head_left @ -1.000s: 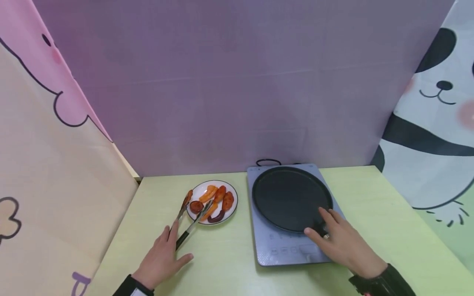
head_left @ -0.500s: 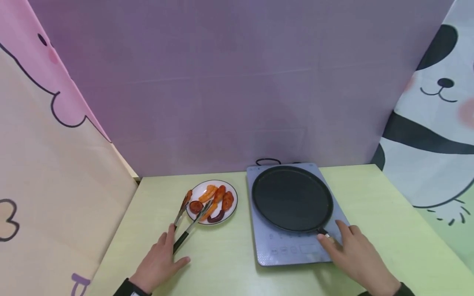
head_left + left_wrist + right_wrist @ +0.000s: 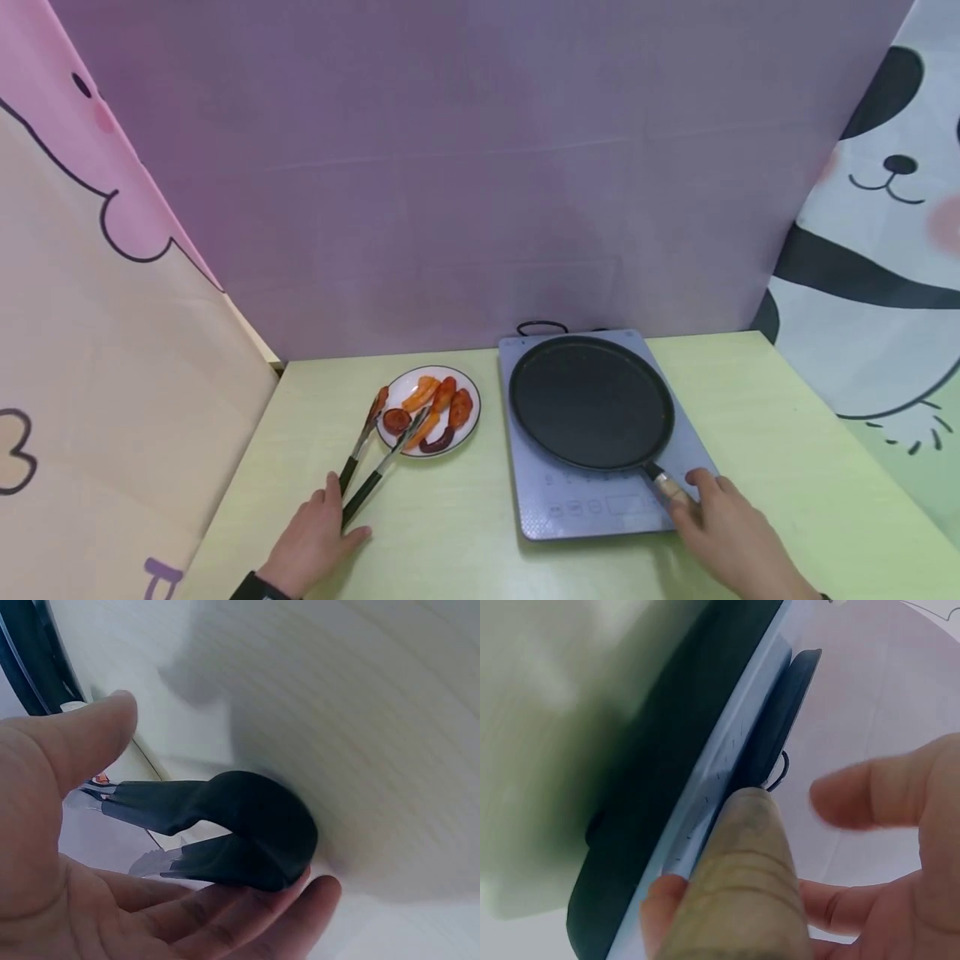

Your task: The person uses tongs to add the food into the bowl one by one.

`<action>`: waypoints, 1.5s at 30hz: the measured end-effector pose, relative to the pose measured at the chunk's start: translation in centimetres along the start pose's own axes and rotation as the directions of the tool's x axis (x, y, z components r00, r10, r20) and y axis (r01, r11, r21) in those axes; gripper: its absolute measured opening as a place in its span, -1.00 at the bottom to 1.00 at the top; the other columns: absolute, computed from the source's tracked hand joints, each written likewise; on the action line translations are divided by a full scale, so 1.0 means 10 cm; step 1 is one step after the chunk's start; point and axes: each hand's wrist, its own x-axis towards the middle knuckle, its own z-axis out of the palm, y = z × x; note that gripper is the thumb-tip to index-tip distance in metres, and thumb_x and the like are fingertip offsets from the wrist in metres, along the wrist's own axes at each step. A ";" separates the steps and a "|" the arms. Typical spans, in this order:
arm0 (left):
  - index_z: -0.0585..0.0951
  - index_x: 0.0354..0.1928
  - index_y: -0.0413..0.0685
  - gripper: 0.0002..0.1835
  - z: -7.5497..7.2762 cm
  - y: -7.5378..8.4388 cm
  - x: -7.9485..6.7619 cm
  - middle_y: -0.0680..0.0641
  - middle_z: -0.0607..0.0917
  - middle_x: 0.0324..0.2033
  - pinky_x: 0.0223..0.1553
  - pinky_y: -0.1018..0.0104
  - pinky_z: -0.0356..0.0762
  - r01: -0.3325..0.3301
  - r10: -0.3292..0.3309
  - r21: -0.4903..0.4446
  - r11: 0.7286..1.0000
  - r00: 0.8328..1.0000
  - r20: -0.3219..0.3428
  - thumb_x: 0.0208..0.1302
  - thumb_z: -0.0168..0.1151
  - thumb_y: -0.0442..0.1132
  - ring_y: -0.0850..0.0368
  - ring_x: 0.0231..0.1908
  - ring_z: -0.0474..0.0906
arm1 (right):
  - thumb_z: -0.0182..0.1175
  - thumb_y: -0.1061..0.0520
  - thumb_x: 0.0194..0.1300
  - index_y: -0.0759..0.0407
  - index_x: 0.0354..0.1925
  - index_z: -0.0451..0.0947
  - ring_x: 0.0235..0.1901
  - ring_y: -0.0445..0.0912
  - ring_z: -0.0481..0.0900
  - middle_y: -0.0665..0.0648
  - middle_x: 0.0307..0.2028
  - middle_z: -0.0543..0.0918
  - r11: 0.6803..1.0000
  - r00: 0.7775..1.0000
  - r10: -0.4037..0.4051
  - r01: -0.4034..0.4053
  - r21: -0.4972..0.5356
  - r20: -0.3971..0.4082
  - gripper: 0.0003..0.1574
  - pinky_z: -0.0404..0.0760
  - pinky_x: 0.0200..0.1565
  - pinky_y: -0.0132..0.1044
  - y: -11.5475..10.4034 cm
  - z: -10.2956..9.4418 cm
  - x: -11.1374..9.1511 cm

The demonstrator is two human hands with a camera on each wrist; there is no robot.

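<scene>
In the head view, a flat round black pan (image 3: 592, 404) sits on a grey induction cooktop (image 3: 540, 512). My right hand (image 3: 727, 529) is at its wooden handle (image 3: 667, 486). In the right wrist view the fingers pass beneath that handle (image 3: 735, 892), while the thumb (image 3: 855, 795) stands apart from it. Metal tongs with black grips (image 3: 363, 497) lie spread, their tips over the plate. Beside their near end is my left hand (image 3: 311, 537). The left wrist view shows its fingers (image 3: 232, 915) touching the bent black end of the tongs (image 3: 270, 825), thumb raised away.
A white dark-rimmed plate (image 3: 402, 388) holds several orange and reddish-brown food pieces (image 3: 461, 408) left of the cooktop. A black cord (image 3: 542, 323) loops behind the cooktop. The pale table (image 3: 450, 533) ends at a purple cloth backdrop (image 3: 450, 208), with printed cloths at both sides.
My right hand has moved back from the pan's rim along its handle, toward me and right. My left hand has slid slightly back along the tongs. Pan, tongs and plate have stayed put.
</scene>
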 end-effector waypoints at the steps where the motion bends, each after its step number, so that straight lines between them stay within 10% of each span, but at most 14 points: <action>1: 0.10 0.11 -0.59 -0.02 0.00 0.00 -0.01 -0.32 0.50 -0.38 -0.44 0.07 0.47 -0.005 0.005 -0.006 1.000 1.000 -0.006 -0.09 0.35 0.05 0.00 -0.45 0.43 | 0.07 -0.02 0.19 0.31 -0.09 0.36 -0.54 -0.04 0.38 0.22 -0.37 0.50 1.000 1.000 -0.009 0.009 0.003 -0.014 -0.54 0.43 -0.52 -0.02 0.00 0.01 -0.01; 9: 0.17 0.07 -0.59 -0.13 0.00 -0.04 -0.02 -0.39 0.50 -0.31 -0.35 -0.03 0.49 -0.027 0.026 -0.023 0.999 0.999 -0.030 -0.05 0.32 -0.03 -0.12 -0.36 0.46 | 0.09 0.11 0.14 0.21 -0.24 0.42 -0.52 -0.09 0.34 0.10 -0.46 0.47 0.998 0.998 -0.039 0.040 0.039 -0.050 -0.78 0.38 -0.52 -0.09 0.06 0.08 -0.03; 29: 0.28 0.05 -0.52 -0.19 0.07 -0.06 0.20 -0.36 0.53 -0.26 -0.23 -0.06 0.45 0.027 -0.035 -0.074 0.997 0.994 -0.105 -0.05 0.32 0.02 -0.11 -0.28 0.46 | 0.11 -0.06 0.19 0.17 -0.16 0.44 -0.56 -0.12 0.33 0.02 -0.54 0.47 0.995 0.996 0.073 -0.075 0.065 0.042 -0.64 0.32 -0.53 -0.15 0.16 0.13 -0.03; 45: 0.37 -0.11 -0.42 -0.36 0.11 -0.05 0.27 -0.14 0.50 -0.49 -0.59 0.17 0.38 0.056 -0.071 -0.093 0.994 0.983 -0.167 0.00 0.28 0.03 0.05 -0.53 0.39 | 0.07 -0.06 0.21 0.20 -0.14 0.42 -0.56 -0.10 0.33 0.04 -0.53 0.46 0.990 0.988 0.122 -0.127 0.052 0.099 -0.61 0.31 -0.54 -0.16 0.15 0.12 -0.02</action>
